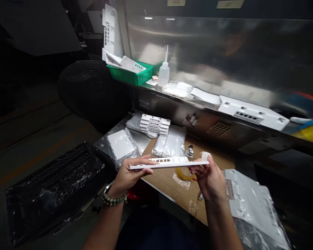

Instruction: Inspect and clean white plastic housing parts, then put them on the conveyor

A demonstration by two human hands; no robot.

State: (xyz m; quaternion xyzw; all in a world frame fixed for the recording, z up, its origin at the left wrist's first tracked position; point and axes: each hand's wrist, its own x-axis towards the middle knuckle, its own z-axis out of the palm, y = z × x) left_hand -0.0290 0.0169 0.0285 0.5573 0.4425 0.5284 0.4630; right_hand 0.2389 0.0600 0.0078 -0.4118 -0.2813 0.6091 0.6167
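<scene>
A flat white plastic panel (169, 164) with a row of square slots is held edge-on above the cardboard. My left hand (127, 173) grips its left end, thumb below and fingers on top. At the opposite end, my right hand (211, 177) is closed on the panel. A small white piece (205, 157), perhaps cloth or paper, is pinched by the right thumb and finger against that end. Below the panel lies a yellow tape roll (184, 174), partly covered. Beyond it, a small open metal container (190, 151) stands on the cardboard.
Slotted white parts (155, 124) are stacked at the back beside bagged panels (170, 142). More wrapped parts (253, 205) sit at right. The shelf holds a green bin (135, 77), a squeeze bottle (163, 73) and a white panel (253, 113). A black crate (54, 187) stands left.
</scene>
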